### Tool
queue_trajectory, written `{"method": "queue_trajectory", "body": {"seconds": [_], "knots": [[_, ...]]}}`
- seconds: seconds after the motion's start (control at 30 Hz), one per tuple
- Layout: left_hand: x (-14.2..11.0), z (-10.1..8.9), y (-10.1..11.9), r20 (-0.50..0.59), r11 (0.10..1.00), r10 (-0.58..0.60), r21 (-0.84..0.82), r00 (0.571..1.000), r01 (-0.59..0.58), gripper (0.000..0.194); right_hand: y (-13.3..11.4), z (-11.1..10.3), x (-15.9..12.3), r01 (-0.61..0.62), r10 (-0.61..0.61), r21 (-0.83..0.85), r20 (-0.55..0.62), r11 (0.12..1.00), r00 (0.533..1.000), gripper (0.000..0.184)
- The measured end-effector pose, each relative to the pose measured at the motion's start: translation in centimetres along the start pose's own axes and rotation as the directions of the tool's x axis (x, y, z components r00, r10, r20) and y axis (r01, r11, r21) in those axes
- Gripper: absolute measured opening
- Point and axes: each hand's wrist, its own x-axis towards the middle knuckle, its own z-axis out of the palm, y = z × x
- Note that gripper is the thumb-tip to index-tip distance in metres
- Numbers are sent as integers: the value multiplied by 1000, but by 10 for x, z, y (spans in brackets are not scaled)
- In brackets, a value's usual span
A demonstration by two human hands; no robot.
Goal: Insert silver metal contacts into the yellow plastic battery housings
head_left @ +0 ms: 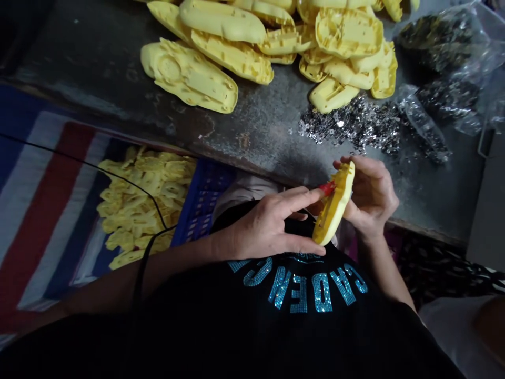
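Observation:
A yellow moulded plastic shell (336, 210) is tilted on edge between my hands, in front of my chest. The thumb of my left hand (272, 221) presses its lower end. A finger of that hand with a red covering on its tip (326, 188) reaches into the hollow side. My right hand (373, 195) grips the shell from behind and at its upper end, some fingers hidden by it. Beyond my hands, a heap of small shiny metal pieces (363, 123) lies on the dark worktable (272, 134).
Several more yellow shells (224, 21) are piled along the back of the table. Clear plastic bags (442, 47) of metal pieces lie at the right. A blue crate (201, 192) beside a heap of yellow parts (145, 195) is at lower left, with a black cable (148, 195) crossing there.

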Motion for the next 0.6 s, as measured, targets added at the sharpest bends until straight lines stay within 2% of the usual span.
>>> {"method": "queue_trajectory", "body": {"seconds": [0.1, 0.27, 0.33, 0.43, 0.47, 0.5, 0.6], "knots": [[1, -3, -1, -13, 995, 96, 9, 995, -96, 84, 1, 2, 5, 61, -61, 19, -13, 998, 998, 60], [1, -19, -2, -32, 975, 220, 53, 975, -218, 68, -6, 12, 23, 141, -133, 213, -51, 967, 990, 60], [-8, -28, -10, -67, 981, 194, 5, 979, -194, 71, -13, 18, 36, 133, -139, 229, 9, 964, 990, 61], [-40, -45, -29, -191, 993, 55, -91, 980, -73, 80, -22, 31, 67, 111, -157, 203, 225, 973, 962, 60], [-55, -51, -36, -280, 995, -1, -99, 960, -28, 79, -25, 37, 81, 112, -168, 193, 302, 975, 938, 58], [-71, -57, -43, -435, 996, -11, -83, 900, -27, 80, -26, 45, 95, 129, -184, 174, 358, 976, 915, 56], [-124, -73, -59, -644, 1000, -18, -22, 765, 6, 83, -28, 79, 138, 295, -267, -5, 411, 956, 872, 44]]}}
